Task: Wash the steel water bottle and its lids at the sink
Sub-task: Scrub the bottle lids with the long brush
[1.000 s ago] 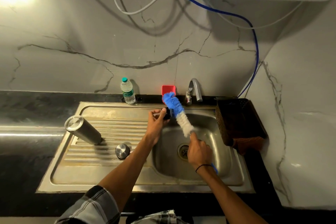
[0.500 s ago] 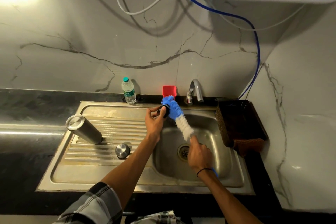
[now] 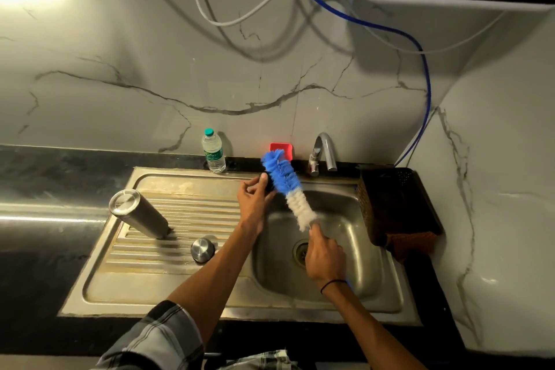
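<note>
Lid-scrubbing step, frame centre: left hand [image 3: 253,200] pinches a small dark lid [image 3: 268,183] against the bottle brush [image 3: 286,189] gripped by right hand [image 3: 324,255]; steel bottle [image 3: 138,213] waits centre-left, likely next needing rinsing.

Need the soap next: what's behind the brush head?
A red dish at the wall, its lower part covered by the brush, so its contents can't be seen.

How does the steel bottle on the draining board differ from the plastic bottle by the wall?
The steel bottle is opaque, wider and stands upside down on the ribbed draining board; the plastic bottle is clear, slimmer and upright on the sink's back edge, with a green cap on. Neither is in a hand.
</note>
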